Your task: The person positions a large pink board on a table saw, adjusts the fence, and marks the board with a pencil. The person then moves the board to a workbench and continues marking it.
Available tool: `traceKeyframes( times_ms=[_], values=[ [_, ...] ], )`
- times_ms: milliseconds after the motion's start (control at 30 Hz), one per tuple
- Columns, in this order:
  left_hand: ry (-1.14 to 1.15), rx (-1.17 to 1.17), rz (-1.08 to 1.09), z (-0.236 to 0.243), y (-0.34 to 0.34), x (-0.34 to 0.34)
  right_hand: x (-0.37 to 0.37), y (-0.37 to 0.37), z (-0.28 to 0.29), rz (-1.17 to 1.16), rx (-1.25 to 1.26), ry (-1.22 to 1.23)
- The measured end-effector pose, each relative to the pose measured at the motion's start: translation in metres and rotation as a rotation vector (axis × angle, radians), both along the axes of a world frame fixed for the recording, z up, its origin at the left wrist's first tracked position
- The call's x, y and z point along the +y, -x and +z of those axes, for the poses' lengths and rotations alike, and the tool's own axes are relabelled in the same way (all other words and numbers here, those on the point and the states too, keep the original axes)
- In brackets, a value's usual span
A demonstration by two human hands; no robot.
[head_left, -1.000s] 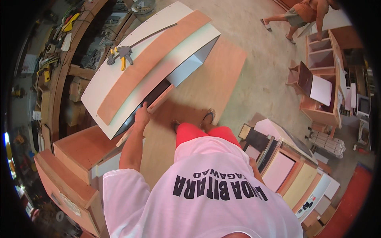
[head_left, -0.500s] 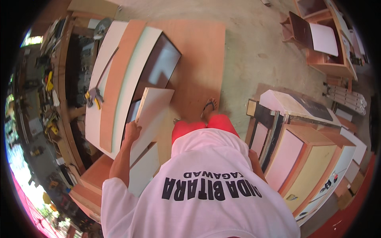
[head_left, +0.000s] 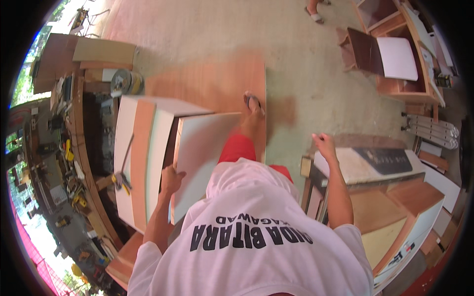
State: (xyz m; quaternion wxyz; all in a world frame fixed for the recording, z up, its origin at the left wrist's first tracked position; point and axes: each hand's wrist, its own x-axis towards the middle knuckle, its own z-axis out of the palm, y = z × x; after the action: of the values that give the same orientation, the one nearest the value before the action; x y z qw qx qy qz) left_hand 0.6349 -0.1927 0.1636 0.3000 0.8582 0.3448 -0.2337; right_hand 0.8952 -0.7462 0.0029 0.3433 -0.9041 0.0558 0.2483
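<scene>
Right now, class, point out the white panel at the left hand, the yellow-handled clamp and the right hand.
White panel (head_left: 200, 153), head view: on its broad face.
Yellow-handled clamp (head_left: 119, 180), head view: on its body.
Right hand (head_left: 324, 144), head view: on its middle.

Daylight blown out at left rim; bluish fringe there. Concrete floor (head_left: 316, 84) evenly, moderately bright. Soft shadows on plywood sheet (head_left: 212, 81) and floor beside it; grey shade across white panel (head_left: 202, 153). White T-shirt (head_left: 247, 271) pink-tinged. Wooden bench beam (head_left: 79, 128) bowed by fisheye. Corners black. Bare lower leg (head_left: 252, 126) slightly soft.
</scene>
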Motion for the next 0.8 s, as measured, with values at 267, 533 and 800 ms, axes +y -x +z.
traceKeyframes(
  times_ms=[267,533,800],
  values=[
    [-0.115,-0.046,0.002,-0.002,-0.217,0.036,-0.047,-0.168,-0.019,-0.792,0.167,-0.308],
    [-0.139,-0.076,0.164,0.05,-0.442,0.126,0.089,-0.285,-0.096,0.526,0.072,0.177],
    [-0.234,-0.2,0.393,0.024,-0.654,0.242,0.257,-0.671,-0.159,0.819,0.212,0.17]
  ],
)
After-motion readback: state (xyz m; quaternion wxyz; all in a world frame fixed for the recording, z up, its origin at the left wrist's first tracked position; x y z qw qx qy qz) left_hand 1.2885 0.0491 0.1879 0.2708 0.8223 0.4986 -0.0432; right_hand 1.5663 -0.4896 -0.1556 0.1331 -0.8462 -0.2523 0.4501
